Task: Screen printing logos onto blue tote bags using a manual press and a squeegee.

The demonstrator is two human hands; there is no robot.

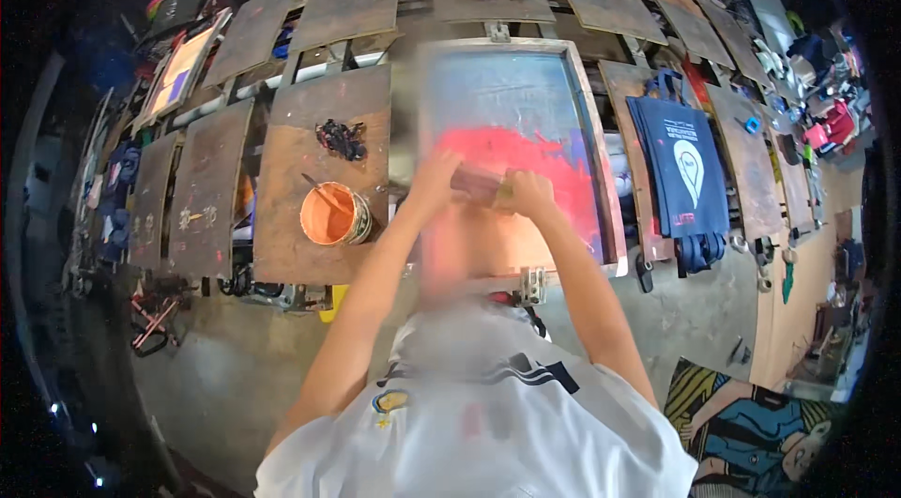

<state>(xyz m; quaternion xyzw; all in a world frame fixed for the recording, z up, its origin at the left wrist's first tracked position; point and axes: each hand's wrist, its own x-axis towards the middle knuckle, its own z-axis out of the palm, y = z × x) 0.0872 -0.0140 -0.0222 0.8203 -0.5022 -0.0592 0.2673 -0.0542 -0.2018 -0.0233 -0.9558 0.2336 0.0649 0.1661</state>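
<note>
Two-handed work here: the left hand (435,177) and right hand (527,191) curl their fingers snugly round the block (477,185), mid-screen, likely to spread pressure evenly! Paint tub (362,224) at nine o'clock, blue bag (683,165) at three, and the wooden frame's raised rim (603,169) hems it all in.

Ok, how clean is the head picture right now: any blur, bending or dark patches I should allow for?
Head view: a hazy vertical band softens the left side of the framed screen and the middle of the white shirt; the left hand looks slightly soft; outer boards bend near the rim; corners are black; the orange paint bucket reads fairly clearly.
</note>
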